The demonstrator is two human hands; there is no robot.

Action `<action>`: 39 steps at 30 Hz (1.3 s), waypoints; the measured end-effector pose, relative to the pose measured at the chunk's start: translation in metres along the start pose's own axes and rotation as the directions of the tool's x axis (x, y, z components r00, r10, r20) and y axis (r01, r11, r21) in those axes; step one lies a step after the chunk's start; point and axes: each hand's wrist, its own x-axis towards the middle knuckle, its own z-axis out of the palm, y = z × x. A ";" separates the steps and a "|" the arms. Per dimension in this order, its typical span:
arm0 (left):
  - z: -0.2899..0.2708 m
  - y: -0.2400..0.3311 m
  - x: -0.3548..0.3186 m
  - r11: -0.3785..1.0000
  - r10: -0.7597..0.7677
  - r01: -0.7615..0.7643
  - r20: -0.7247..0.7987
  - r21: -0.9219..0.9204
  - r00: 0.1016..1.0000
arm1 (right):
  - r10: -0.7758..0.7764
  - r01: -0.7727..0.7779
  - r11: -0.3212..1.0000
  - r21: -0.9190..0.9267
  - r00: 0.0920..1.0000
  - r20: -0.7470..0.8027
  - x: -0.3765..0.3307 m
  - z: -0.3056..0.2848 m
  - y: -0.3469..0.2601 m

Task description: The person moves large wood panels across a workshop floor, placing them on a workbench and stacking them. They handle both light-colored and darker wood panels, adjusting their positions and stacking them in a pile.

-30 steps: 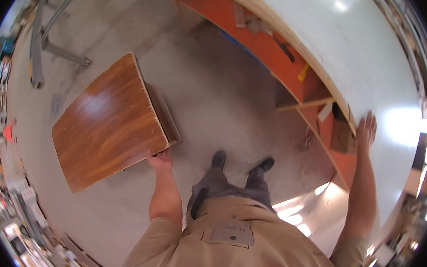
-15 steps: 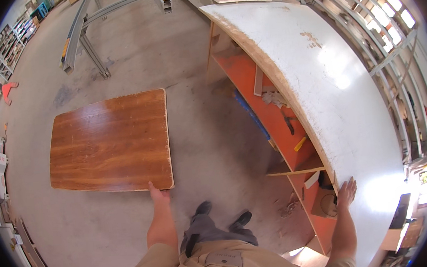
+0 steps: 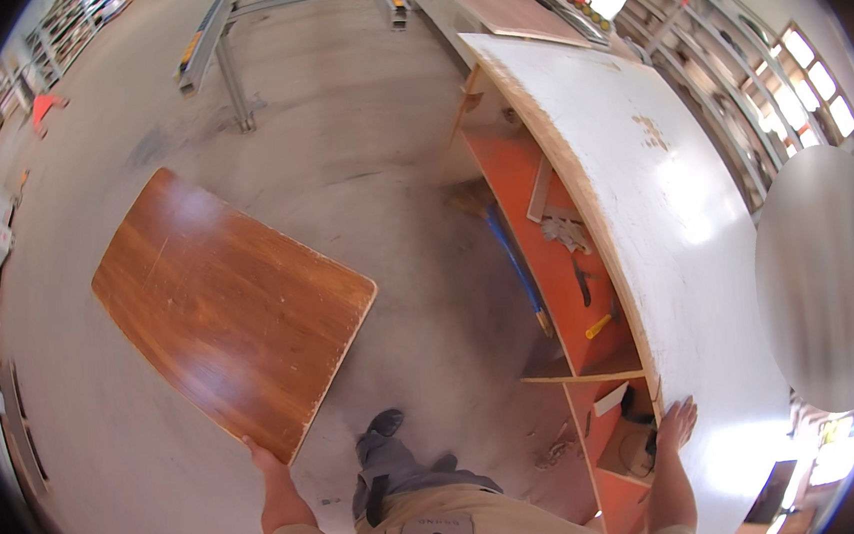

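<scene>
Left hand (image 3: 261, 451) gripped the near corner of the brown wooden board (image 3: 230, 308), holding it tilted above the concrete floor (image 3: 357, 142), left of the person's legs. Metal frame (image 3: 229, 42) lay farther back. Orange shelf (image 3: 547, 258) under the white tabletop (image 3: 666, 248) held tools. Right hand (image 3: 676, 423) was open, fingers spread, resting flat on the tabletop's near edge.

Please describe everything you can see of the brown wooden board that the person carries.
The brown wooden board is a flat rectangular panel with a glossy reddish-brown face, faint scratches and pale raw edges. It hangs above the concrete floor, turned diagonally. Only the left hand grips it, at its near corner.
</scene>
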 end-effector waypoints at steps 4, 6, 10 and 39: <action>-0.054 0.000 -0.015 0.983 0.033 0.001 -0.181 0.183 0.983 | -0.006 0.006 1.000 -0.014 1.000 0.006 0.002 -0.001 0.000; -0.068 -0.003 -0.032 0.982 0.087 -0.057 -0.163 0.180 0.983 | -0.006 0.006 1.000 -0.003 0.999 0.041 0.004 -0.001 0.000; -0.084 -0.019 -0.072 0.981 0.121 -0.089 -0.191 0.170 0.974 | -0.011 0.011 1.000 -0.018 0.999 0.046 0.009 0.002 0.001; 0.004 -0.100 -0.238 0.941 -0.311 0.273 -0.199 -0.198 0.929 | 0.006 -0.006 1.000 0.008 0.999 0.042 -0.005 -0.007 -0.013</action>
